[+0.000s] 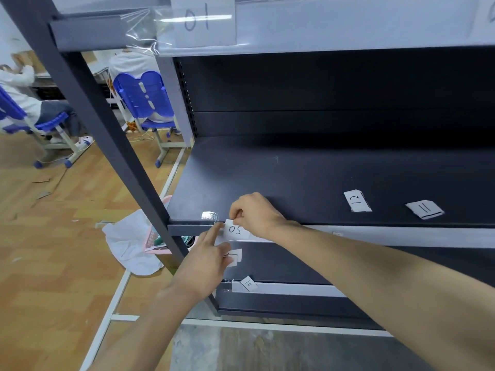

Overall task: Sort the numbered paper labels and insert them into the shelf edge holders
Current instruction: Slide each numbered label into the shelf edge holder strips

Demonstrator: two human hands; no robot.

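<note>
Paper this thin is near weightless, limp and quick to crease, so it wants a light pinch at its top edge. Head view: the right hand (254, 212) pinches label 05 (235, 230) there, against the shelf edge holder (388, 235). At seven o'clock from it, the left hand (206, 261) points a straight finger at the slip's left edge and seems to pinch spare labels (236, 257). Label 12 (357, 200) and label 11 (424, 209) lie on the shelf (294, 178) at three o'clock.

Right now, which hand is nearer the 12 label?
Right. The right hand sits just left of the 12 label; the left hand is lower and farther left.
</note>
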